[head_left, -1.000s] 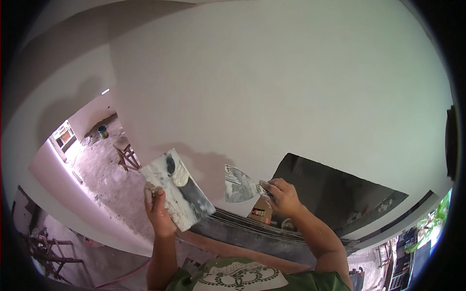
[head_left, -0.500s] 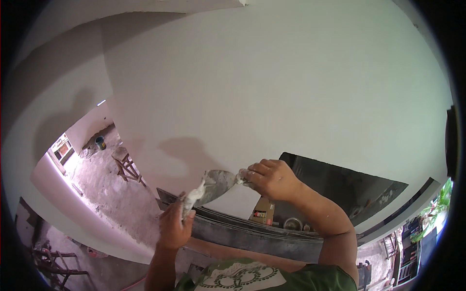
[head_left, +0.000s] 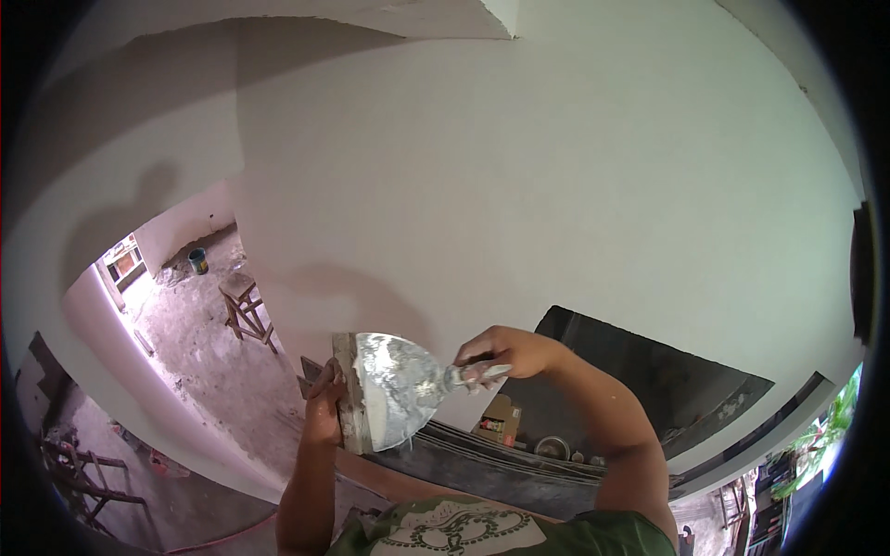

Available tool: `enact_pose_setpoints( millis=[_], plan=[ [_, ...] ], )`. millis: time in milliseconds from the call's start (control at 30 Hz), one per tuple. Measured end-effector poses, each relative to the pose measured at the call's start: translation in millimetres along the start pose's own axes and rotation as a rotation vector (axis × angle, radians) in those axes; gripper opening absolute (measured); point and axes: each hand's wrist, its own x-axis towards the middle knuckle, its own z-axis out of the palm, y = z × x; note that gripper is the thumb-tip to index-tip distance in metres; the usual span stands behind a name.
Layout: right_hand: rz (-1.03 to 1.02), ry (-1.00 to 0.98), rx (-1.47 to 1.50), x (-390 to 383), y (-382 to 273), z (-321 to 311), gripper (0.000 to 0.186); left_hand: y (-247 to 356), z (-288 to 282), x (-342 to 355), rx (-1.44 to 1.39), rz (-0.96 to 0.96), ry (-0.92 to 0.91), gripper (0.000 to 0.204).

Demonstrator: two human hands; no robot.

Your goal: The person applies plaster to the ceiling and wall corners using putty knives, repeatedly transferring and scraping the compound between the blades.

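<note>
My right hand (head_left: 496, 354) grips the handle of a putty knife (head_left: 403, 375), whose wide, rounded metal blade points left and is smeared with white. My left hand (head_left: 322, 414) is closed around the left side of a long, straight, putty-stained scraper (head_left: 349, 394), held upright. The knife's broad edge lies against or just over this scraper; I cannot tell exactly. Wet white putty (head_left: 375, 408) sits along the meeting line of the two tools. Both tools are in front of my chest, away from the pale wall (head_left: 445, 195).
Below the wall runs a dark ledge (head_left: 501, 486). A dark recess (head_left: 640, 380) at right holds a cardboard box (head_left: 499, 420) and a round metal pot (head_left: 553, 448). Through an opening at left stand a wooden stool (head_left: 246, 310) and a bucket (head_left: 197, 261).
The putty knife has turned so its blade face shows flat, its edge at the left scraper. The scraper now stands upright. The view has shifted slightly.
</note>
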Motion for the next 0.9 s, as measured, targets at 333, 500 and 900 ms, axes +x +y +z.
enact_pose_setpoints(
  millis=[333,500,900],
  plan=[
    [0.202,0.358,-0.103,-35,7,-62,0.017,31,-36,-46,0.548,0.282,0.21,0.055],
    [-0.275,1.235,-0.69,-94,-80,-130,0.027,17,-28,-65,0.613,0.223,0.359,0.054],
    [-0.106,1.807,-1.488,-60,-282,-288,0.029,-42,-74,-90,0.71,0.031,0.469,0.053]
  ],
)
